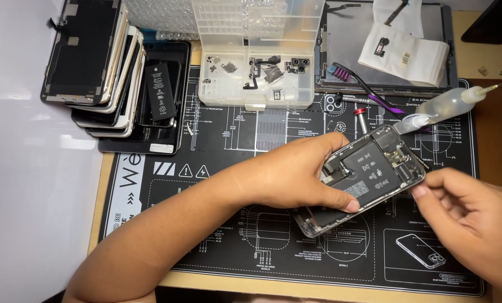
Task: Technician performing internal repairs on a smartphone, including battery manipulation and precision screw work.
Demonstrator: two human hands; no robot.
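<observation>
Gripping the opened phone (363, 179) across its middle, your left hand (296, 174) reaches in from the lower left, with the fingers curled over the far long edge and the thumb pressed flat on the dark battery near the lower end. The phone sits just above the black repair mat (234, 224), right of the mat's centre, and looks tilted up off it, though you cannot tell whether its lower corner touches the mat.

Your right hand (470, 219) is just beside the phone's upper right edge, fingers loosely bent and drawn together, with the fingertips meeting the metal frame near the camera end; whether they pinch anything small cannot be told.

The phone lies between your two hands, open face up, showing the battery and the boards. Its long axis runs on a diagonal, from lower left to upper right, with the camera end pointing up and right toward the clear squeeze bottle (447, 104) that lies on the mat just beyond it.

Farther back, a clear parts box (256, 50) holds small metal pieces, and a stack of phone screens (94, 62) leans at the upper left, well apart from your hands.
</observation>
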